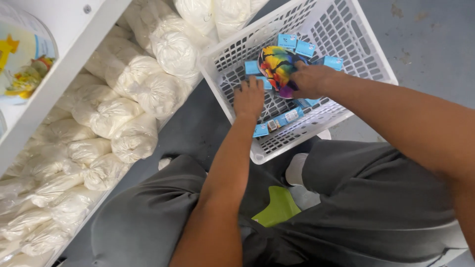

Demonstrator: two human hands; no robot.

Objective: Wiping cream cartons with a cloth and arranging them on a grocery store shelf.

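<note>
A white plastic basket [363, 59] stands on the grey floor in front of my knees. Inside it lie several small light-blue boxes [286, 117] and a round, rainbow-coloured object [277, 66]. My left hand [249, 98] reaches into the basket, palm down, fingers resting on a blue box near the front left. My right hand [308, 79] rests on the rainbow-coloured object, fingers curled over its right edge.
A low white shelf on the left is packed with several clear bags of white powder [106, 116]. Above it, a shelf board [64, 64] holds a round tin [22, 54]. My grey-trousered legs and a green scrap [278, 207] fill the foreground.
</note>
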